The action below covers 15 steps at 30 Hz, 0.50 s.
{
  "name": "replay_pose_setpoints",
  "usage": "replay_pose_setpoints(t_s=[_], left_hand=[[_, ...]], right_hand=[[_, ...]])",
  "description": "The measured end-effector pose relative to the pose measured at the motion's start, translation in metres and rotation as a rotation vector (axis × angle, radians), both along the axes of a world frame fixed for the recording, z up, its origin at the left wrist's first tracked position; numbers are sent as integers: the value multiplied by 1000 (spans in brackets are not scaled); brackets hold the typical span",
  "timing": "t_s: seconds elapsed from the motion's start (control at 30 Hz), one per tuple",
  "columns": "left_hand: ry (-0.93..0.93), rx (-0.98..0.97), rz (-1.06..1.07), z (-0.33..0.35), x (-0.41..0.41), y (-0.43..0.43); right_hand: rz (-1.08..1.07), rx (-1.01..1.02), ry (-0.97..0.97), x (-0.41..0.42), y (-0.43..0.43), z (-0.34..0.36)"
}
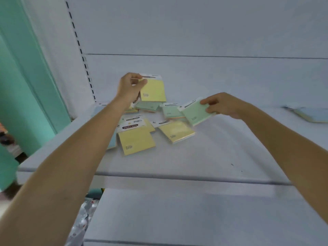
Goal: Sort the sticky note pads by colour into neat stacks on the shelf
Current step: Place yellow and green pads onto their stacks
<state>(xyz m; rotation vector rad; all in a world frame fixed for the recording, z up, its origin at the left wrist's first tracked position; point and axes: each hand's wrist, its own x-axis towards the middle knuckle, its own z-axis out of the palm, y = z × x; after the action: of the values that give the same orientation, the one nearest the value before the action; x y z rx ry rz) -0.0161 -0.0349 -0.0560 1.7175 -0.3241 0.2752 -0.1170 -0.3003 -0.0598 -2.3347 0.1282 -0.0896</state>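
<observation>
Sticky-note sorting at a white shelf [204, 157]; both bare arms extend from 6 o'clock toward a loose pile at mid-shelf. L hand [130, 87], at 11 o'clock of the pile, has thumb and fingers curled round the top corner of a raised yellow pad [154, 91], held upright, clear of the shelf. R hand [222, 104], at 2 o'clock, pinches the edge of a green pad [196, 113] btwn thumb and fingertips; pad tilted, low over the others; can't tell if it touches them. Beneath, pads lie scattered and overlapping: a labelled yellow pad [135, 141] w/ "STICKY NOTE" header at 7 o'clock; a wrapped yellow pad [175, 132] at 5 o'clock; a flat green pad [147, 106] at 12 o'clock, just below the raised one; a small green pad [171, 110] beside it, partly under the R hand's pad. Pale blue pads [312, 114] sit well apart at the shelf's 3 o'clock end. Slotted upright [83, 55] and teal wall [26, 68] at 9–10 o'clock.
</observation>
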Motion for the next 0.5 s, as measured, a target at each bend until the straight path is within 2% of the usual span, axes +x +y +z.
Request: replay_pose_setpoints(t_s=[0.1, 0.17, 0.33, 0.5], left_hand=[[143, -32, -131, -1, -9, -51], [195, 16, -220, -1, -20, -88], [160, 101, -400, -4, -55, -180], [100, 132, -410, -20, -94, -283]], right_hand=[[-98, 66, -37, -32, -33, -1], [-149, 47, -60, -54, -65, -4], [-291, -122, -103, -110, -148, -4], [-373, -158, -144, -166, -231, -10]])
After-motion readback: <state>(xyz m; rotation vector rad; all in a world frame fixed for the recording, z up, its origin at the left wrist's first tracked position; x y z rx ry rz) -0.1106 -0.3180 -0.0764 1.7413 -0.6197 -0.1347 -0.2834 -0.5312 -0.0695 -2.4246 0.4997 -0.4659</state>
